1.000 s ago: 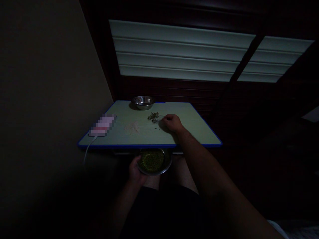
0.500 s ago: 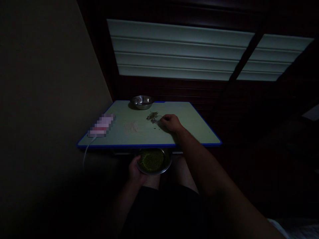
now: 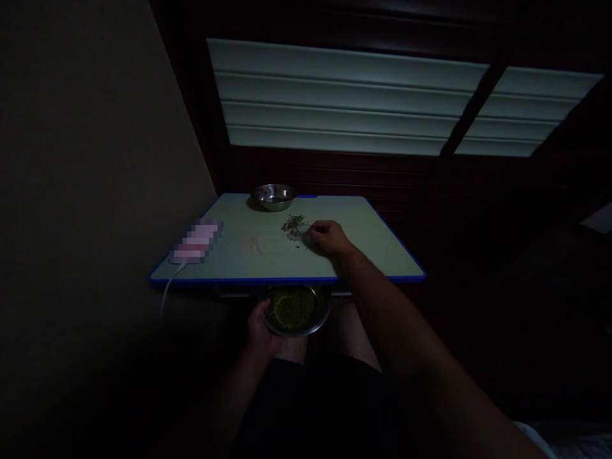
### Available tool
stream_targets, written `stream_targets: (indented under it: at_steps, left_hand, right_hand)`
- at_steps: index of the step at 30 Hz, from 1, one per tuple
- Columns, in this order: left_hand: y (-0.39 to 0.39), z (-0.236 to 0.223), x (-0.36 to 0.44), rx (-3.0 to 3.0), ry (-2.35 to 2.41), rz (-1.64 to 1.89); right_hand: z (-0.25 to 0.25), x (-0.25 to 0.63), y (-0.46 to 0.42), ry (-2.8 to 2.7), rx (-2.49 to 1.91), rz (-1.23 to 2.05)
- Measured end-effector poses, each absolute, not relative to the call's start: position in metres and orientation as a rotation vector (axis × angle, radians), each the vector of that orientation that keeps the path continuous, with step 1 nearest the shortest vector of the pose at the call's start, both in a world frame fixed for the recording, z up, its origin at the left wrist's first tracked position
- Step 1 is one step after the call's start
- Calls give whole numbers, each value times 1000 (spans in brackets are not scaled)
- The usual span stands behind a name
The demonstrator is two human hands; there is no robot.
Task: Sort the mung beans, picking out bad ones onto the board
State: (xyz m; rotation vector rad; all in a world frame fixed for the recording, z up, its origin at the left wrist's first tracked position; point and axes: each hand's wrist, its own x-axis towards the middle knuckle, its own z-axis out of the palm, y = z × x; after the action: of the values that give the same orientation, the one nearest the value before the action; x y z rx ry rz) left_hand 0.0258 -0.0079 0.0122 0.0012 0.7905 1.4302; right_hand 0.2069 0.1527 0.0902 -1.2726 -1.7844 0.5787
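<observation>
My left hand (image 3: 262, 328) is closed on the rim of a metal bowl (image 3: 313, 329), held over my lap just below the table's near edge. Small green grains, like mung beans (image 3: 291, 308), fill much of that bowl. On the table, my right hand (image 3: 329, 237) is closed in a pinch, palm down. A small see-through thing (image 3: 303, 232) sticks out from its fingertips; its kind cannot be made out in the dim light. It reaches to a small pile of dark greenish grains (image 3: 292, 223) just left of the hand. A few stray grains lie nearer me.
A second metal bowl (image 3: 273, 197) stands at the table's back left. A pale patch of fine material (image 3: 253, 245) lies on the pale, blue-edged table (image 3: 224, 268). At left is a blurred-out phone-like object (image 3: 196, 242) with a white cable (image 3: 167, 290). A wall and slatted panels enclose the table.
The see-through thing at my right fingertips has shifted slightly at the edge of the pile. My left hand and the bowl it holds stay in place.
</observation>
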Motion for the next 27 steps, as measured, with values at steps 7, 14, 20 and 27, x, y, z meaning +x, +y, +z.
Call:
stream_targets:
  at_steps: [7, 14, 20, 27]
  left_hand:
    - [-6, 9, 25, 2, 791, 1432]
    - [-6, 7, 24, 15, 768, 1409]
    - [-7, 6, 23, 28, 782, 1409]
    - [-6, 7, 24, 22, 797, 1416]
  right_hand:
    - [89, 205, 155, -1809, -1265, 585]
    - [88, 204, 159, -1868, -1242, 567]
    - [89, 204, 157, -1866, -1206, 621]
    - [98, 204, 150, -1852, -1183, 801]
